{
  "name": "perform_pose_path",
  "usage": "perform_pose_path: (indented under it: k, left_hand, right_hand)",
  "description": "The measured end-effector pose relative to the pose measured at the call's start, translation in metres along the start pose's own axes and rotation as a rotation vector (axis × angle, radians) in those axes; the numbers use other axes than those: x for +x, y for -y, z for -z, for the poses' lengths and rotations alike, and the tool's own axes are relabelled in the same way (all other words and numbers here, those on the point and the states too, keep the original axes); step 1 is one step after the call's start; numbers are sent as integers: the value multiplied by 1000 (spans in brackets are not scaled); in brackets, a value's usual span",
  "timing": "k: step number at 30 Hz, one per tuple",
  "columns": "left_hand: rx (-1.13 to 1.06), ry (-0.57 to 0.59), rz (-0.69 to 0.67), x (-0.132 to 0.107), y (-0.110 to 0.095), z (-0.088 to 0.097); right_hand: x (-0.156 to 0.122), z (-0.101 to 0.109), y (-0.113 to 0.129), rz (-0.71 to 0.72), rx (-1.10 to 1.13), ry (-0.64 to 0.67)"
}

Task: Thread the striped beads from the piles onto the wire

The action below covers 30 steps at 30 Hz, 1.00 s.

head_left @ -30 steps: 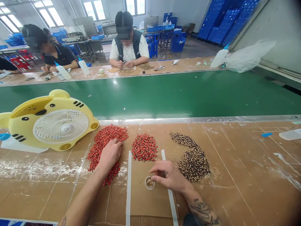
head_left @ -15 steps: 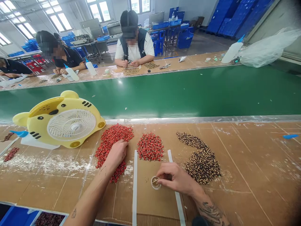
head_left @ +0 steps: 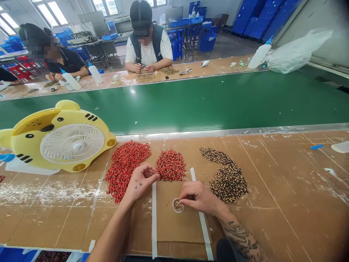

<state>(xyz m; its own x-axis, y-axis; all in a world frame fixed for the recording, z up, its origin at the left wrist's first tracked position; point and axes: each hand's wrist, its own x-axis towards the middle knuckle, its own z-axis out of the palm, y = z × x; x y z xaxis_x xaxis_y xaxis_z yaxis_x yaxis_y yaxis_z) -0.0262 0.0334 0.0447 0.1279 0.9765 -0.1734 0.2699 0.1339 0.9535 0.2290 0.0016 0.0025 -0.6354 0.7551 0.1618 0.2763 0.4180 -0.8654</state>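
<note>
My left hand (head_left: 142,181) is over the gap between the large heap of small red pieces (head_left: 122,163) and the smaller red heap (head_left: 171,164). Its thumb and fingers come together at the smaller heap's left edge; anything pinched there is too small to make out. My right hand (head_left: 198,197) is closed on a thin, light-coloured stick (head_left: 178,204). The stick's tip is inside a small round clear dish (head_left: 174,210), which sits on a cardboard sheet (head_left: 178,229) with white tape strips along its sides.
Right of the dish lies a heap of black-and-cream pieces (head_left: 229,182). A yellow animal-faced fan (head_left: 68,138) stands at the left, with a white bottle partly behind it. Beyond the table runs a green belt (head_left: 191,105). Other people sit working across it, among bottles and small heaps.
My left hand has moved right, from the large red heap to the edge of the smaller one. My right hand stays at the dish with the stick. The whole view has shifted slightly.
</note>
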Motion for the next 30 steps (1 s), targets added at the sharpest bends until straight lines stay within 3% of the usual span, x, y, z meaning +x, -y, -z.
perform_pose_path:
  k: [6, 13, 17, 30]
  left_hand:
    - [-235, 176, 102, 3, 10, -22]
    - [-425, 249, 172, 1, 26, -32]
    - [-513, 290, 236, 1, 34, -32]
    - [-463, 389, 268, 1, 35, -37]
  right_hand:
    - [3, -6, 7, 145, -151, 13]
    - [3, -6, 1, 191, -299, -14]
    - [5, -5, 2, 221, -252, 69]
    - [6, -2, 5, 143, -166, 74]
